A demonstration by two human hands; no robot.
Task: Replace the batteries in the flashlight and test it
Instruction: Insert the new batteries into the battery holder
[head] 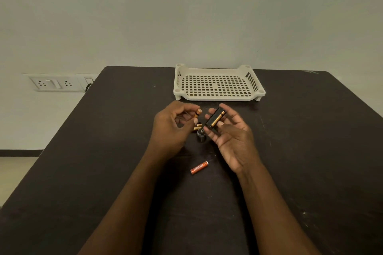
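A loose battery (199,168) lies on the surface (103,172). The left hand (174,124) pinches a light, slippery battery (198,112); the right hand (230,132), half-open, cradles the rigid battery holder (215,119) by its sides.

— What have I got in view for the flashlight job?

— I see a black battery holder (215,119) raised off the table (103,151), tilted, with one gold-and-black cell seated in its open side. Left of it, a second gold battery (198,113) is held up, its orange-tipped end pointing toward the holder.

— And on the table?

— I make out a dark round flashlight cap (201,135) just below the holder, with another gold cell (197,127) beside it, partly hidden. Nearer me lies a red Eveready battery (199,168), flat and angled, well apart from the rest.
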